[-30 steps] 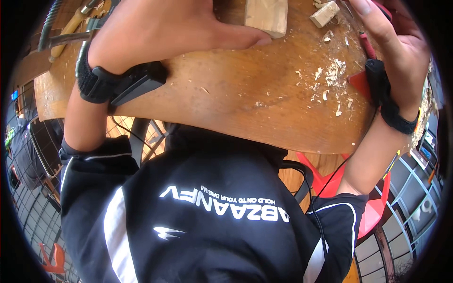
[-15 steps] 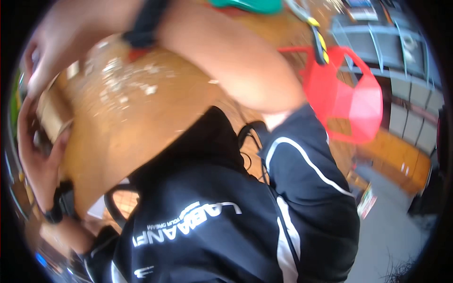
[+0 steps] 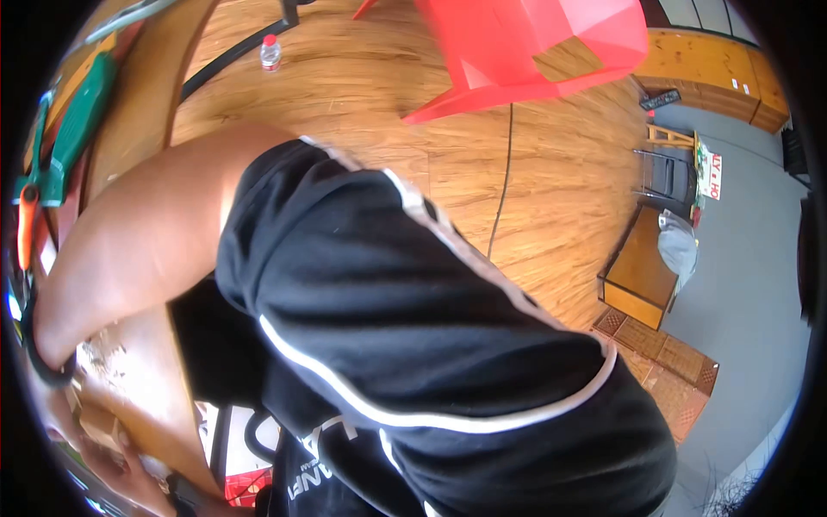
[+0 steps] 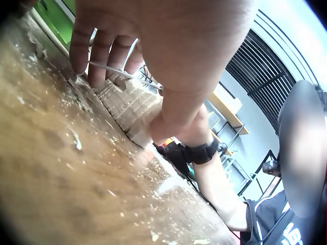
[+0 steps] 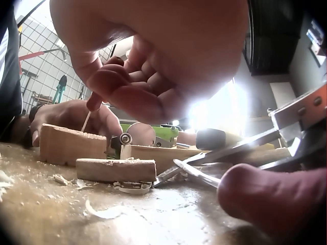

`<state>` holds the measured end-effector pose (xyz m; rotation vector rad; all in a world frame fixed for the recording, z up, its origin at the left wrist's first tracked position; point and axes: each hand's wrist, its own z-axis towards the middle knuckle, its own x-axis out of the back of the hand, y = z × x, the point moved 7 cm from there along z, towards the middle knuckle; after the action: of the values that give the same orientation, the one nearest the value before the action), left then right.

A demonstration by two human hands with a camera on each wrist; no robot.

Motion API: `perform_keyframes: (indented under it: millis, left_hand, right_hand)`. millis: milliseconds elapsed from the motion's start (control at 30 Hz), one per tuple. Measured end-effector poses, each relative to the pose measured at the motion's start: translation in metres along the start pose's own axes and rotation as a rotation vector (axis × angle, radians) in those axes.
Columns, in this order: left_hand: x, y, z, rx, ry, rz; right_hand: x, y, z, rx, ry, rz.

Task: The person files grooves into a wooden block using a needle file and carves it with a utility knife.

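Observation:
My left hand (image 4: 189,56) holds a pale wooden block (image 4: 130,104), fingers on the far side and thumb at the near end. Scored lines run across the block's face. In the right wrist view, my right hand (image 5: 168,61) is curled above the same block (image 5: 71,145), gripping a thin metal-shafted tool (image 5: 87,121) whose tip meets the block's top edge. Most of the tool's handle is hidden in the palm. The head view has both hands small at the far left edge, around the block (image 3: 99,424).
A smaller wood piece (image 5: 115,171) lies before the block among shavings (image 5: 104,210). A pinkish-red handle (image 5: 265,196) and a metal clamp (image 5: 301,117) are at the right. Beyond the table edge stand a red plastic chair (image 3: 517,52) and a bottle (image 3: 270,56).
The head view has swung to the right, shifting hands and table to its left edge. My right hand, earlier apart from the block on the right, is now over it. My left hand stays at the block.

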<state>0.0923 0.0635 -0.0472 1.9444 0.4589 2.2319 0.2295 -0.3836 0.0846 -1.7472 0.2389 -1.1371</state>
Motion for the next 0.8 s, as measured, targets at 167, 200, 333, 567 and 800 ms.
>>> perform_keyframes:
  millis: [167,200,333,567,800]
  left_hand:
    - [0.01,-0.042,0.009,0.041,-0.072,0.073]
    - [0.003,-0.045,0.006,0.053,-0.092,0.082]
    - [-0.009,0.003,-0.025,0.201,-0.253,-0.173]
    - [0.012,0.049,-0.025,0.165,0.02,-0.283]
    - [0.023,0.072,-0.013,-0.022,0.077,-0.406]
  right_hand:
    - [0.017,0.024,0.012,-0.133,-0.01,-0.031]
    - [0.014,0.029,0.023,-0.15,-0.03,-0.024]
    - [-0.028,0.033,0.044,-0.102,-0.139,0.074]
    - [-0.135,-0.054,0.142,0.548,-0.37,0.167]
    - [-0.197,-0.108,0.157,0.818,-0.316,0.174]
